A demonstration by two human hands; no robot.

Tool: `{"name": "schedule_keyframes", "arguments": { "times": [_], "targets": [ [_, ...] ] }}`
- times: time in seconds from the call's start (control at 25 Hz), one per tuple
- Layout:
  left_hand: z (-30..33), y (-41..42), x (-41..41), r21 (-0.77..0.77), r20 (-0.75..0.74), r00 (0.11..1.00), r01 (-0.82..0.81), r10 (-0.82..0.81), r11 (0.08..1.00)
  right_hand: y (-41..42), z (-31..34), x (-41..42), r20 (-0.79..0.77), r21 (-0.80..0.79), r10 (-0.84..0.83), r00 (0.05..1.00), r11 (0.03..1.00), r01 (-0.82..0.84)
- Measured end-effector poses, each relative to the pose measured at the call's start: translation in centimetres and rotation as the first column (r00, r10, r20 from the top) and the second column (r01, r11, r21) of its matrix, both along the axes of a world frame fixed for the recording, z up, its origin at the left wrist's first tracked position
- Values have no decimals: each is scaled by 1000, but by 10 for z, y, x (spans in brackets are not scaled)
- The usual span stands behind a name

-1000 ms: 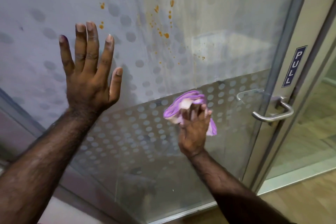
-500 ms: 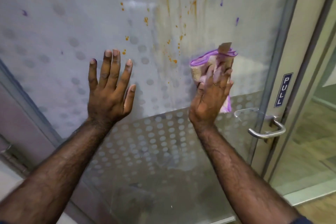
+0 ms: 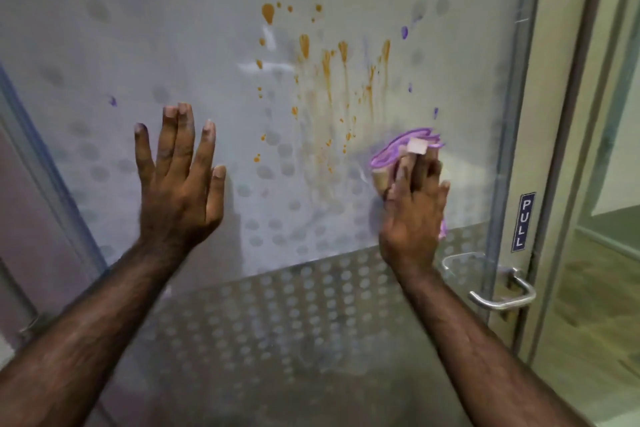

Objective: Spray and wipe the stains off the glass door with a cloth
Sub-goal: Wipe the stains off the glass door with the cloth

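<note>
A frosted glass door (image 3: pixel 207 28) with a dot pattern fills the view. Orange stains (image 3: pixel 325 66) run down its upper middle in drips and splashes, and small purple marks (image 3: pixel 404 32) sit to their right. My right hand (image 3: pixel 414 211) presses a bunched purple cloth (image 3: pixel 398 149) flat against the glass, just below and right of the orange drips. My left hand (image 3: pixel 178 180) lies flat on the glass to the left, fingers spread, holding nothing.
A metal lever handle (image 3: pixel 502 295) sticks out at the door's right edge below my right hand. A blue PULL sign (image 3: pixel 523 221) is on the frame beside it. Wooden floor (image 3: pixel 588 305) shows through the glass on the right.
My right hand has carried the cloth up the glass from the lower dotted band to just under the orange drips. The view has tilted up, showing more of the stains.
</note>
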State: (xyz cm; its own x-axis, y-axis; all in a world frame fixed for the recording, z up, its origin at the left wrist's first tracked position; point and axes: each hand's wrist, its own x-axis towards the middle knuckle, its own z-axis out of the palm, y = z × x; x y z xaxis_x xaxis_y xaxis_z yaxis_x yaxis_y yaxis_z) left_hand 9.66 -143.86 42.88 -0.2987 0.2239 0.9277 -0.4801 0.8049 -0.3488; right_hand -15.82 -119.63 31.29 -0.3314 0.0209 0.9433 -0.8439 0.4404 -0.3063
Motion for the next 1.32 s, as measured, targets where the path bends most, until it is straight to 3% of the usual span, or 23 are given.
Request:
{"name": "schedule_keyframes", "arguments": {
  "times": [0.08, 0.2, 0.28, 0.4, 0.48, 0.56, 0.64, 0.76, 0.84, 0.92, 1.04, 1.2, 1.32],
  "targets": [
    [23, -8, 3, -1, -35, 999, -3, 3, 1000, 12, 53, -34, 78, -180, -37, 996, 982, 50],
    [45, -18, 5, 18, -73, 997, -10, 12, 1000, 7, 98, -43, 49, -278, -25, 998, 960, 38],
    [44, -19, 2, 10, -74, 997, -25, 26, 1000, -11, 98, -22, -30, -221, 6, 1000, 975, -12],
    [40, -21, 0, -12, -76, 997, -14, 13, 1000, -48, 63, 29, -196, 62, 131, 972, 991, -121],
    [41, -24, 2, -10, -80, 997, -17, 16, 1000, -63, 32, 59, -273, 270, 199, 941, 955, -124],
    [42, -25, 3, -4, -84, 996, -10, 10, 1000, -56, 25, 61, -328, 364, 201, 923, 929, -74],
    [41, -25, 3, 7, -80, 997, -8, 8, 1000, -36, 45, 39, -333, 321, 132, 934, 947, -19],
    [41, -26, 3, -2, -73, 997, -17, 17, 1000, -4, 106, -4, -187, 140, 3, 982, 990, 24],
    [41, -25, 2, -11, -75, 997, -4, 3, 1000, 3, 148, -15, -116, 60, -3, 993, 998, 10],
    [42, -25, 4, 0, -76, 997, 15, -15, 1000, -15, 170, -1, -143, 12, -3, 990, 1000, 5],
    [42, -24, 6, 31, -86, 996, 27, -24, 999, -66, 154, 53, -295, 137, 104, 950, 988, -66],
    [42, -26, 8, 44, -79, 997, 9, -6, 999, -80, 66, 90, -379, 363, 223, 898, 929, -78],
    [41, -27, 6, 47, -91, 996, -11, 16, 999, -36, 67, 48, -305, 296, 157, 939, 953, -64]
  ]
}}
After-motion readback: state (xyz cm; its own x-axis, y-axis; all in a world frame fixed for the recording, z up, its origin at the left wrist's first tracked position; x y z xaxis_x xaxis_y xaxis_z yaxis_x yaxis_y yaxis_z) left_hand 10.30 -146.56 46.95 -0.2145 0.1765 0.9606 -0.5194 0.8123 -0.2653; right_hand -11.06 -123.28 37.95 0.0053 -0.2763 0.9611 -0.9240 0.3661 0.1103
